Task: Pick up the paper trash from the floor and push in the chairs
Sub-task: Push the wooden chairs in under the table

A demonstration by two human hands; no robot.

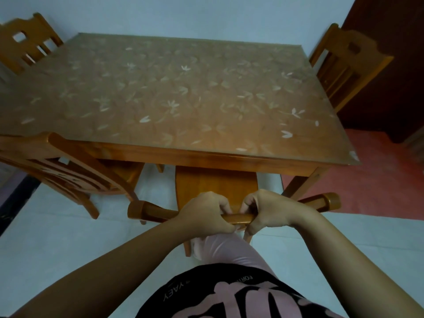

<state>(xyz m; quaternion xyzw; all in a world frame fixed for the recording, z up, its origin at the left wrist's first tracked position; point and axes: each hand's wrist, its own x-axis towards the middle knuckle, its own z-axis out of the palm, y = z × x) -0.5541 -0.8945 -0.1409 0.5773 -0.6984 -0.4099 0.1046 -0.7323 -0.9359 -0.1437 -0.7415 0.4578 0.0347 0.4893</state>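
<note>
- A wooden chair at the far left corner (27,42) stood beside the table, only its slatted back showing above the tabletop.
- A second chair at the near left (68,173) sat angled, its back leaning toward the table's front edge, its seat partly under the top.
- The table (229,158) carried a clear leaf-patterned cover and nothing else.
- The left hand (204,212) was curled tight over the top rail of the middle chair (215,182), fingers wrapped over the front, thumb beneath.
- That chair's seat lay partly under the table's front edge; a pale floor (57,237) spread below it.
- The right hand (268,210) gripped the same rail just beside the left, knuckles nearly touching.
- A pink-clad knee showed just behind the rail.
- A fourth chair at the right side (344,63) stood close to the table's right edge.
- A red mat (378,180) lay under the table's right leg, with a dark door behind.
- No paper trash could be made out.
</note>
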